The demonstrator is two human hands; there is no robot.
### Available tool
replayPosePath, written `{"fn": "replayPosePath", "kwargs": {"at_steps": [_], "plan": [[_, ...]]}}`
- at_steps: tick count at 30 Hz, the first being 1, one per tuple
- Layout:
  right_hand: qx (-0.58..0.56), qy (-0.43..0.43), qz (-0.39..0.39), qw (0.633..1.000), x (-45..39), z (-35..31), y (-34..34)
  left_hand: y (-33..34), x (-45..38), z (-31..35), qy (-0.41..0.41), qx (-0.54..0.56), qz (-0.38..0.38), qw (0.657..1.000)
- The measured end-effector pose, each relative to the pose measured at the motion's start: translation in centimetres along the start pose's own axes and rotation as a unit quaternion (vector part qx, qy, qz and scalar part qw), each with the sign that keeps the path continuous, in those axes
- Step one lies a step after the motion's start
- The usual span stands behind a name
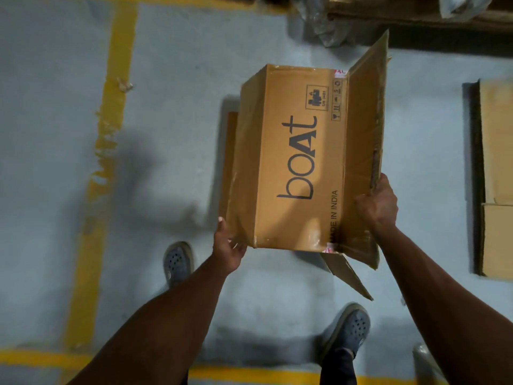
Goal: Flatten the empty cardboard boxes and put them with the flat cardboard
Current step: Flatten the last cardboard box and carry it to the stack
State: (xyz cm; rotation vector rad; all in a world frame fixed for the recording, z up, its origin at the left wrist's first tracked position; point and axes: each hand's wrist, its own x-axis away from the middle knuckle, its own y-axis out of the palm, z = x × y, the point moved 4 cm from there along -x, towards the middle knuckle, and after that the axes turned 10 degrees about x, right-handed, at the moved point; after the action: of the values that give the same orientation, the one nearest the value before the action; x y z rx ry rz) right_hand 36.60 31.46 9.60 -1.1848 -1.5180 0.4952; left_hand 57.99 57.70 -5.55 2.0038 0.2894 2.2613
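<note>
Floor (180, 107) of pale grey concrete fills most of the frame, crossed by worn yellow painted lines (111, 129) running down the left side and along the bottom edge. Centre frame I hold a brown corrugated cardboard box (294, 162) printed "boAt" and "MADE IN INDIA", lifted off the ground, its long side running from the lower middle toward the upper middle. One long flap (366, 129) stands open on its right side, and a smaller flap (347, 276) hangs loose beneath the near end.

At the right edge of the frame lie flat brown cardboard sheets (497, 176) on the floor, well apart from the box. Across the upper right sits a dark stack of more cardboard (416, 15) with crumpled clear plastic wrap (324, 26) beside it.

My left hand (229, 245) sits at the box's near left corner, lower middle of the frame, fingers cupped under the bottom edge and thumb pointing up along the left face. My right hand (379, 202) is right of the box's printed face, gripping the open long flap near its lower end, fingers curled over the flap's edge.

My two grey perforated clogs (349, 329) show below the box, one lower left of it, one lower right.
</note>
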Motion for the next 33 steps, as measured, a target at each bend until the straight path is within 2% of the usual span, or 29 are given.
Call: {"fn": "replayPosePath", "kwargs": {"at_steps": [2, 4, 5, 7, 8, 9, 11, 12, 13, 17, 21, 23, 24, 26, 28, 30, 31, 32, 33], "plan": [[0.009, -0.002, 0.008, 1.0, 0.4, -0.5, 0.0, -0.6, 1.6, 0.1, 0.107, 0.008, 0.063, 0.992], [0.025, -0.026, 0.026, 0.999, 1.1, -1.4, -0.2, -0.9, 4.3, 0.2, 0.226, -0.018, 0.129, 0.965], [0.045, -0.053, 0.033, 0.997, 1.5, -1.7, -0.1, -0.6, 5.9, 0.2, 0.285, -0.048, 0.119, 0.95], [0.096, -0.119, 0.026, 0.988, 2.2, -2.3, 0.3, 0.2, 8.9, -0.3, 0.386, -0.154, 0.038, 0.909], [0.117, -0.147, 0.014, 0.982, 2.5, -2.5, 0.5, 0.6, 10.1, -0.9, 0.424, -0.249, -0.019, 0.871], [0.133, -0.173, 0.003, 0.976, 2.8, -2.7, 0.8, 1.0, 10.7, -1.7, 0.444, -0.365, -0.085, 0.814], [0.153, -0.197, 0.003, 0.968, 3.5, -3.3, 1.1, 1.5, 10.3, -3.4, 0.439, -0.562, -0.172, 0.68], [0.157, -0.184, 0.001, 0.97, 3.7, -3.5, 1.3, 1.7, 9.9, -3.6, 0.425, -0.617, -0.183, 0.636], [0.164, -0.165, -0.007, 0.972, 3.8, -3.7, 1.4, 2.0, 9.4, -3.5, 0.414, -0.643, -0.191, 0.615], [0.174, -0.127, -0.037, 0.976, 4.3, -5.1, 2.2, 4.0, 7.9, -1.9, 0.399, -0.626, -0.224, 0.631], [0.219, -0.131, -0.011, 0.967, 5.5, -6.0, 4.6, 5.3, 6.0, 0.2, 0.378, -0.573, -0.192, 0.701], [0.216, -0.126, -0.01, 0.968, 5.7, -6.5, 5.5, 5.6, 4.3, 1.4, 0.362, -0.588, -0.198, 0.696], [0.204, -0.122, -0.014, 0.971, 5.7, -6.7, 5.7, 5.8, 3.3, 2.1, 0.339, -0.601, -0.199, 0.696], [0.172, -0.121, -0.025, 0.977, 5.4, -6.7, 6.2, 6.6, 1.3, 3.4, 0.242, -0.631, -0.206, 0.707], [0.166, -0.131, -0.031, 0.977, 5.2, -6.4, 6.7, 8.4, 0.3, 4.4, 0.166, -0.677, -0.242, 0.675], [0.165, -0.132, -0.029, 0.977, 5.1, -6.1, 7.0, 10.1, -1.0, 5.4, 0.153, -0.701, -0.265, 0.644], [0.161, -0.131, -0.027, 0.978, 5.0, -5.9, 7.1, 10.6, -1.5, 5.8, 0.152, -0.716, -0.254, 0.633], [0.158, -0.132, -0.025, 0.978, 4.9, -5.8, 7.1, 11.0, -2.1, 6.3, 0.151, -0.743, -0.23, 0.611], [0.158, -0.131, -0.023, 0.978, 4.8, -5.7, 7.2, 11.3, -2.5, 6.7, 0.152, -0.784, -0.206, 0.565]]}}
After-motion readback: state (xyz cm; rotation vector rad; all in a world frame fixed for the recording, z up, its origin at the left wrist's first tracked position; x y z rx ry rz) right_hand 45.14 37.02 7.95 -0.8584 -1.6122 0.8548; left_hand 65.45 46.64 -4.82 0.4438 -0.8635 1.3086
